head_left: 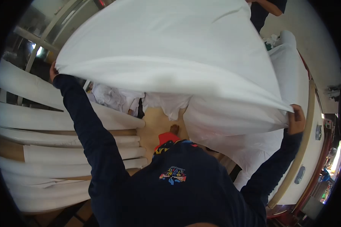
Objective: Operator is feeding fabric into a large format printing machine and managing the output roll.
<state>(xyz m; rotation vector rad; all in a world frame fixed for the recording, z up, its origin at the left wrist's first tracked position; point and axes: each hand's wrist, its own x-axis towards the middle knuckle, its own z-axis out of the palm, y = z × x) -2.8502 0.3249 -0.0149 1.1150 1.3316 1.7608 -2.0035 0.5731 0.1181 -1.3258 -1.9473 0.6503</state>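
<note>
A wide white cloth (159,41) is stretched between my raised arms and billows away from me. At the far left, my left hand (53,71) is closed on one corner of it, the fingers partly hidden behind the fabric. On the right, my right hand (296,118) pinches the other near corner. The near edge sags between both hands and hides much of what lies beyond. At the top right another person's arm (269,6) shows beside the cloth's far edge; whether that person holds it is hidden.
Several long white rolls (83,153) lie stacked along the left. Crumpled white fabric (109,96) sits beyond them on the tan floor (155,123). To the right, more white cloth (250,149) drapes beside a long table edge (310,109). A white roll (288,39) stands farther back.
</note>
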